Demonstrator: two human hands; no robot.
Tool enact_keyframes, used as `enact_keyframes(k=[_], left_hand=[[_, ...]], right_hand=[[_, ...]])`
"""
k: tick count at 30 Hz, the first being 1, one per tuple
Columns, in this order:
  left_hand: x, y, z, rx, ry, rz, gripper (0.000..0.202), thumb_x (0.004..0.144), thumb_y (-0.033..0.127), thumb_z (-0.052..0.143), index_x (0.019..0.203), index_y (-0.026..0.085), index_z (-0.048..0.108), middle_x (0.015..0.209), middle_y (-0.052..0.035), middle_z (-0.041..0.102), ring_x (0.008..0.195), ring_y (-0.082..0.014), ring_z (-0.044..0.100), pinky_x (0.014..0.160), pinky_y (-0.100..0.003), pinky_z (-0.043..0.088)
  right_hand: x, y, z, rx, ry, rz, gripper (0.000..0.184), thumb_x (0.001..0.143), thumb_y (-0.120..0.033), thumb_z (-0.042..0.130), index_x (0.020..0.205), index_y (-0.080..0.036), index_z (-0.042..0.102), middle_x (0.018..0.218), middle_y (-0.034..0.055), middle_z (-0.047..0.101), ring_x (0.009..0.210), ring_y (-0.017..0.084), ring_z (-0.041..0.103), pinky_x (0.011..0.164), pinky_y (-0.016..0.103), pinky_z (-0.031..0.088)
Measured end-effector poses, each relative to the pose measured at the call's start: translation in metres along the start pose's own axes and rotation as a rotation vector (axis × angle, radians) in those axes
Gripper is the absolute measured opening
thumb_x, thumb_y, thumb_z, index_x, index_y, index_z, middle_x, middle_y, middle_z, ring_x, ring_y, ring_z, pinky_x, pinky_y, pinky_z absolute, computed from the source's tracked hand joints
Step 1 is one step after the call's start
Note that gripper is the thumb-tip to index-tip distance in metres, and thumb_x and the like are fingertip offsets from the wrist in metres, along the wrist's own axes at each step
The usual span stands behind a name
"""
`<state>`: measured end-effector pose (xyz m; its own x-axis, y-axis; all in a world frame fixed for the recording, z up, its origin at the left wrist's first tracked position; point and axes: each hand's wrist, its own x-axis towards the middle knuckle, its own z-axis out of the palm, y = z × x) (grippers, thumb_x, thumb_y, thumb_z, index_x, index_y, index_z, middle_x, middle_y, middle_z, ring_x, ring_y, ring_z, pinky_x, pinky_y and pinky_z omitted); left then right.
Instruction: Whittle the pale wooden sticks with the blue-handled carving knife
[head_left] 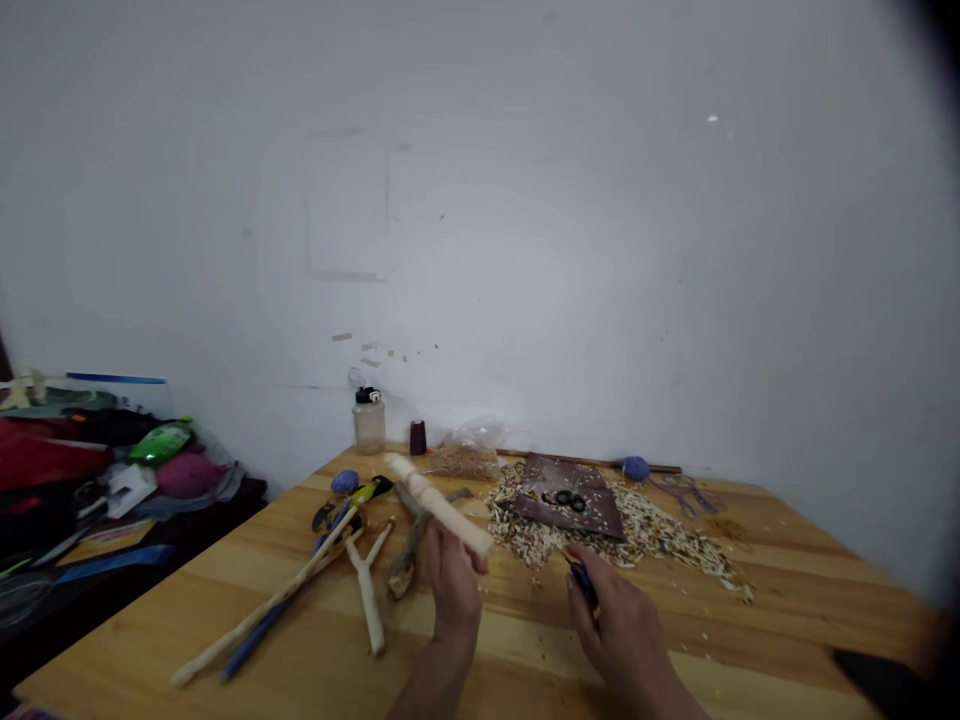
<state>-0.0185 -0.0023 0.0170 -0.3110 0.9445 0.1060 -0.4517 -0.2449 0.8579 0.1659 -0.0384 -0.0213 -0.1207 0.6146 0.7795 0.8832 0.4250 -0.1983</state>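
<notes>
My left hand (452, 585) is closed round a pale peeled wooden stick (435, 502), holding it up above the wooden table (787, 600) with its far end pointing up and left. My right hand (619, 620) is closed on a small knife with a blue handle (583, 578), just right of the stick's near end. A heap of pale wood shavings (667, 535) lies on the table just beyond both hands.
A brown board (570, 495) with a black ring sits in the shavings. Forked and straight sticks (367, 590), a long stick (262, 605) and yellow-handled tools (352, 500) lie at left. A jar (369, 420), spool, plastic bag and scissors (682, 490) stand by the wall. Clutter (90, 470) fills the far left.
</notes>
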Motion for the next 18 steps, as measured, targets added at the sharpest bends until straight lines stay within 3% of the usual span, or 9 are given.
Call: enact_keyframes(k=[1,4,6,11,18], left_hand=[[-0.003,-0.004,0.002,-0.005,-0.037,0.004,0.04,0.071,0.06,0.052,0.075,0.023,0.039,0.045,0.0107,0.037,0.036,-0.0057,0.035,0.038,-0.018,0.028],[-0.016,-0.02,0.012,0.014,-0.339,-0.23,0.04,0.069,0.059,0.056,0.074,0.021,0.043,0.047,0.0102,0.041,0.029,-0.0039,0.029,0.03,-0.018,0.02],[-0.025,-0.028,0.017,0.045,-0.461,-0.308,0.04,0.07,0.058,0.056,0.075,0.02,0.045,0.049,0.0097,0.043,0.028,-0.0033,0.03,0.029,-0.018,0.021],[-0.032,-0.032,0.02,0.117,-0.496,-0.334,0.042,0.07,0.059,0.057,0.074,0.019,0.046,0.046,0.01,0.043,0.026,-0.0035,0.031,0.026,-0.017,0.023],[-0.031,-0.031,0.019,0.131,-0.546,-0.421,0.041,0.07,0.059,0.057,0.077,0.02,0.047,0.046,0.0099,0.045,0.025,-0.0042,0.033,0.026,-0.017,0.024]], right_hand=[[0.0,-0.001,0.001,-0.008,-0.018,-0.011,0.031,0.089,-0.026,0.038,0.116,-0.017,0.05,0.103,0.0099,0.068,0.083,0.018,0.066,0.071,0.028,0.049],[0.0,-0.001,0.001,-0.045,-0.068,-0.018,0.031,0.089,-0.023,0.036,0.116,-0.018,0.051,0.103,0.0103,0.066,0.083,0.018,0.065,0.07,0.028,0.048],[0.001,-0.002,0.0,-0.086,-0.11,-0.009,0.032,0.089,-0.021,0.036,0.116,-0.02,0.053,0.099,0.009,0.066,0.079,0.017,0.063,0.068,0.027,0.046],[0.005,-0.004,-0.007,-0.186,-0.23,0.009,0.034,0.085,-0.018,0.041,0.113,-0.026,0.057,0.083,0.0032,0.061,0.071,0.015,0.059,0.061,0.023,0.039],[0.006,-0.003,-0.006,-0.259,-0.268,0.019,0.031,0.086,-0.018,0.042,0.111,-0.027,0.058,0.082,0.0027,0.06,0.071,0.015,0.058,0.06,0.023,0.035]])
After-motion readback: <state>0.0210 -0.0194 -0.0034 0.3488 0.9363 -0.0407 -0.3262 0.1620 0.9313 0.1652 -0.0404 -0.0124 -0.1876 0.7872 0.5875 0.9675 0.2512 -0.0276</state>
